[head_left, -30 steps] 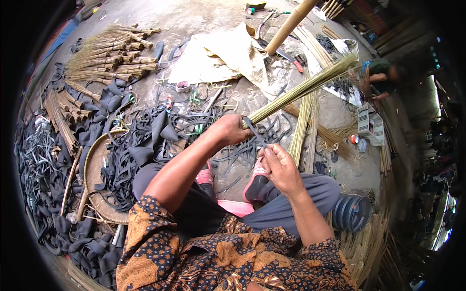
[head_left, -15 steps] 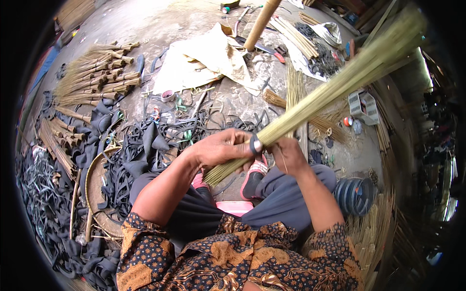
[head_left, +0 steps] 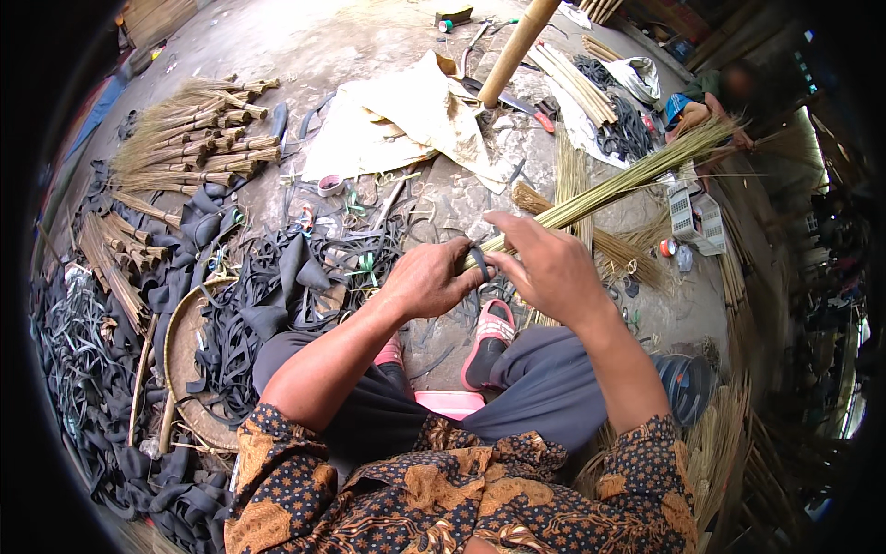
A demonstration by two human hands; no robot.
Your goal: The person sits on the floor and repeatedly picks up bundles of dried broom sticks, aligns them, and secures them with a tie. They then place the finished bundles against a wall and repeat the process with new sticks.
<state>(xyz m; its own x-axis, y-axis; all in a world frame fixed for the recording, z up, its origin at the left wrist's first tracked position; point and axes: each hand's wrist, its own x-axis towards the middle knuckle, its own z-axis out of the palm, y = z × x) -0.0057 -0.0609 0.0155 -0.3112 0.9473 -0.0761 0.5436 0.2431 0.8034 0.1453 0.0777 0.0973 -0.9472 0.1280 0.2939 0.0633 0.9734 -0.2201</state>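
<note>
My left hand (head_left: 429, 279) is closed round the lower end of a bundle of thin greenish straw stalks (head_left: 637, 180). The bundle slants up to the right, away from me. A black rubber band (head_left: 479, 265) circles it beside my left fingers. Against the bundle, just past the band, lies my right hand (head_left: 551, 270). Its index finger and thumb are stretched apart, with the thumb tip near the band. The other right fingers are partly hidden behind the hand.
Black rubber strips (head_left: 295, 277) lie heaped at left round a woven tray (head_left: 185, 355). Tied bundles (head_left: 208, 138) lie farther back. A cream cloth (head_left: 397, 120), a bamboo pole (head_left: 517, 55) and a white basket (head_left: 697, 220) stand ahead. Another person (head_left: 706, 106) sits far right.
The bundle's far end has swung down, and its blur is gone. My right hand has moved from below the bundle to over it, fingers spreading. The other person has come into view.
</note>
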